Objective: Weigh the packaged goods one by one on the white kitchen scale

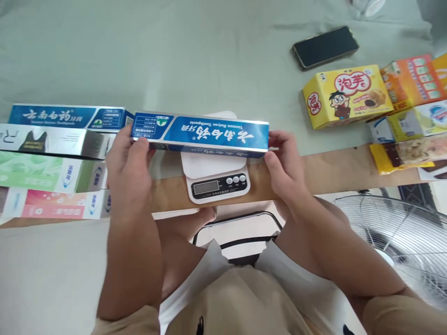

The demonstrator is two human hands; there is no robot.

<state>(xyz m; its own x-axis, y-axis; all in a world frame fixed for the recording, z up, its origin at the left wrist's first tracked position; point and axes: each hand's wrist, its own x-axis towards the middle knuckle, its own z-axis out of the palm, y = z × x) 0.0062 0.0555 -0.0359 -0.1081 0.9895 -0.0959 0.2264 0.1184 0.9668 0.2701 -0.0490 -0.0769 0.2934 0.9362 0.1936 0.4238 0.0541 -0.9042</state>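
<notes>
A long blue toothpaste box (209, 132) with white lettering, upside down from my view, is gripped at both ends. My left hand (131, 151) closes around its left end, and my right hand (284, 160) pinches the right end between thumb and fingers. Beneath the box is a white digital kitchen scale (214, 167), its pan partly hidden by it. The scale's small grey display shows no digits I can make out. Whether the box touches the pan, I cannot tell.
Left of my hands lie several toothpaste boxes (35, 172) in a row. At the right are a yellow snack box (349, 95), other colourful packages (412, 79) and a black phone (325, 47). A fan (391, 232) stands below the table's front edge.
</notes>
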